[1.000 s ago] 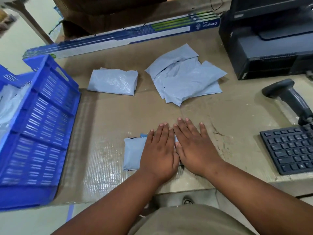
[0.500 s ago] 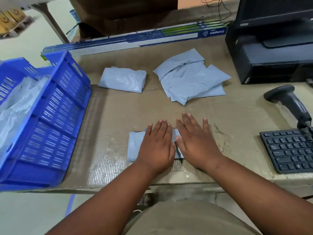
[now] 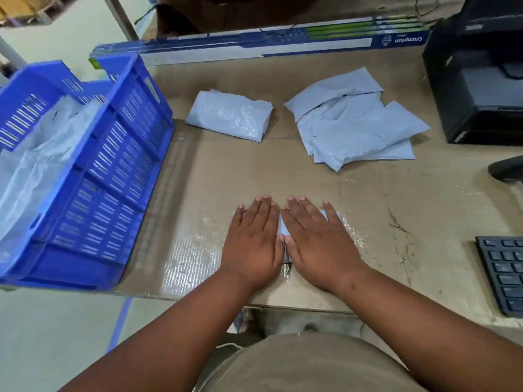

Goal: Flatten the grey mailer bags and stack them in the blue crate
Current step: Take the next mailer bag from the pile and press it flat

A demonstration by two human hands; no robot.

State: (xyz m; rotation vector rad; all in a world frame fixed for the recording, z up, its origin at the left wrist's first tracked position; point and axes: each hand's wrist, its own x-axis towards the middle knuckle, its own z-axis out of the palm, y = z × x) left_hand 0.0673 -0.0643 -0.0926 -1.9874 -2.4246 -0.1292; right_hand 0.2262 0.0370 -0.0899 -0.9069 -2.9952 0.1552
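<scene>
While both flat hands (left hand (image 3: pixel 252 241), right hand (image 3: pixel 318 241)) keep pressing, the mailer bag (image 3: pixel 283 232) now lies almost covered.

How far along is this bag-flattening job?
Some bags already lie in the blue crate. In hand: the left hand and right hand press one bag flat on the table. Left: a folded bag and a loose pile behind.

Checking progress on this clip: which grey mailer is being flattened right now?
The mailer nearest the table's front edge, almost hidden under the left hand and right hand, both pressing flat. The folded mailer and the loose pile lie untouched farther back.
</scene>
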